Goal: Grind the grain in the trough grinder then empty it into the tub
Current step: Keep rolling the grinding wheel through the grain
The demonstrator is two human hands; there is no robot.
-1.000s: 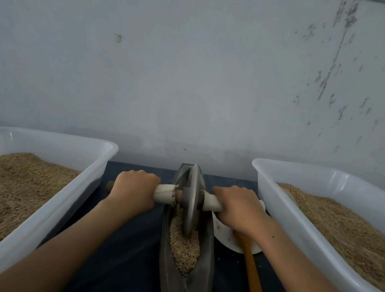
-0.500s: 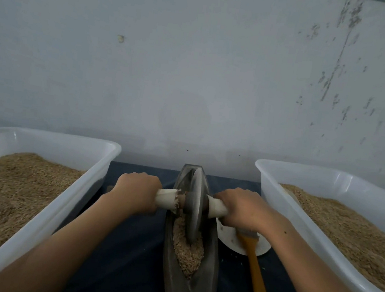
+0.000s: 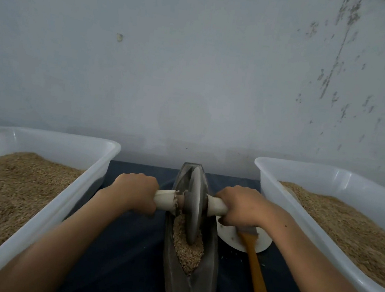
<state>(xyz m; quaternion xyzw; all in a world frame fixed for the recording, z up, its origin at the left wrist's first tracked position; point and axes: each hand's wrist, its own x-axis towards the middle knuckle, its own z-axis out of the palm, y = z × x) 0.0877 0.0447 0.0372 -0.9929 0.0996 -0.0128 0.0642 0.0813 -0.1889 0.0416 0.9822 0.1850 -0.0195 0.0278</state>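
Note:
A grey boat-shaped trough grinder (image 3: 188,287) lies lengthwise on the dark cloth in the middle. A metal grinding wheel (image 3: 195,203) stands upright in it on a pale wooden axle (image 3: 165,199). My left hand (image 3: 134,191) grips the axle's left end and my right hand (image 3: 240,205) grips its right end. Tan grain (image 3: 186,251) is heaped in the trough around and in front of the wheel. A white tub (image 3: 65,203) of grain stands at the left and another white tub (image 3: 276,203) of grain at the right.
A white dish (image 3: 230,236) sits just right of the trough, with an orange-handled brush (image 3: 254,265) lying across it toward me. A few grains are scattered on the dark cloth (image 3: 126,258). A pale scuffed wall (image 3: 195,74) closes off the back.
Both hands have rolled the wheel a little toward me along the trough, and the grain heap sits closer around the wheel.

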